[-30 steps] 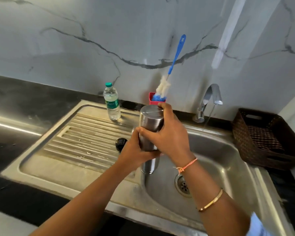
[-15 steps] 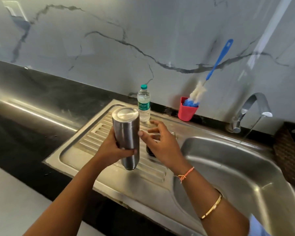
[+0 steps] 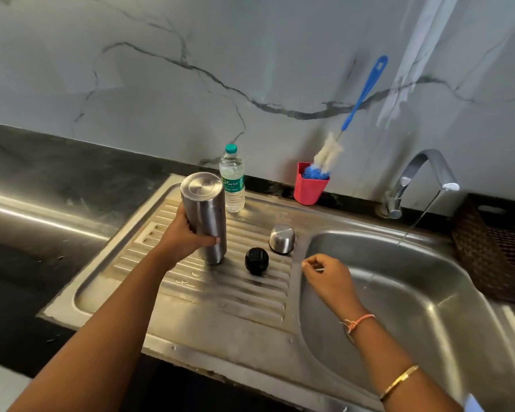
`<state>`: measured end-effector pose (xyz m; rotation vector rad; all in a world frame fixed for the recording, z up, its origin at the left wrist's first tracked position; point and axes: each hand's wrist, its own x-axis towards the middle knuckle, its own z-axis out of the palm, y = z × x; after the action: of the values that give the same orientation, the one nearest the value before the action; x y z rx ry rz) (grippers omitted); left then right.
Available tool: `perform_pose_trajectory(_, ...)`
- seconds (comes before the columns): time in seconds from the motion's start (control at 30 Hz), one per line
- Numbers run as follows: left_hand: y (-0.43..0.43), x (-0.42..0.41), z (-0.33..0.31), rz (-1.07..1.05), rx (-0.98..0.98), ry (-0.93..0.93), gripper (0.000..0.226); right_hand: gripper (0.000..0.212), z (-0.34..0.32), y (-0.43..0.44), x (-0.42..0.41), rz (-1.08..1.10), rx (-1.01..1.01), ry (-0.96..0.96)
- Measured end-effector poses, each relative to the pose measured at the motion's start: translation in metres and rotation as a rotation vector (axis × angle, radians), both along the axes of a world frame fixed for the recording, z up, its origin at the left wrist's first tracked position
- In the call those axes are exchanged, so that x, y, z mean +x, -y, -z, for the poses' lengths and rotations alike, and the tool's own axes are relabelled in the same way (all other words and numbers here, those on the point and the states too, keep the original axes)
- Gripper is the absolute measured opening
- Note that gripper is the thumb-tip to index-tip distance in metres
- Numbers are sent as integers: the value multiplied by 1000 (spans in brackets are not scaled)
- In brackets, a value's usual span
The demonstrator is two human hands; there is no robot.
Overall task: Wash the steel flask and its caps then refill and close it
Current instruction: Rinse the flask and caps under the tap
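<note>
my left hand has its fingers and thumb wrapped round the steel flask. the flask stands a little tilted on the ribbed drainboard, just left of the black cap. the water bottle stands behind the black cap, close to the flask. the steel cap sits dome up just behind and right of the black cap, not touching it. right of the black cap my right hand hangs at the rim of the sink basin, with fingers loosely curled and holding nothing.
</note>
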<state>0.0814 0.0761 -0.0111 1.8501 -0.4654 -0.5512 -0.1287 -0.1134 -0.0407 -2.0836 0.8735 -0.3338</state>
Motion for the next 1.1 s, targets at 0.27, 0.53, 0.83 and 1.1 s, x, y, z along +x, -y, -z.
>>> perform_pose_trajectory(0.27, 14, 29, 6, 57, -4, -40, 96, 17, 10, 14, -9, 94, -1, -69)
perform_pose_trajectory(0.53, 18, 36, 13, 130, -6, -103, 95, 14, 24, 17, -5, 129, 30, -81)
perform_pose_trajectory(0.83, 14, 40, 23, 78, -34, -124, 96, 43, 28, 4, 44, -116, -57, -119)
perform_pose_trajectory(1.1, 9, 33, 27, 61, -32, -161, 110, 82, 39, -19, 89, -397, -189, -308)
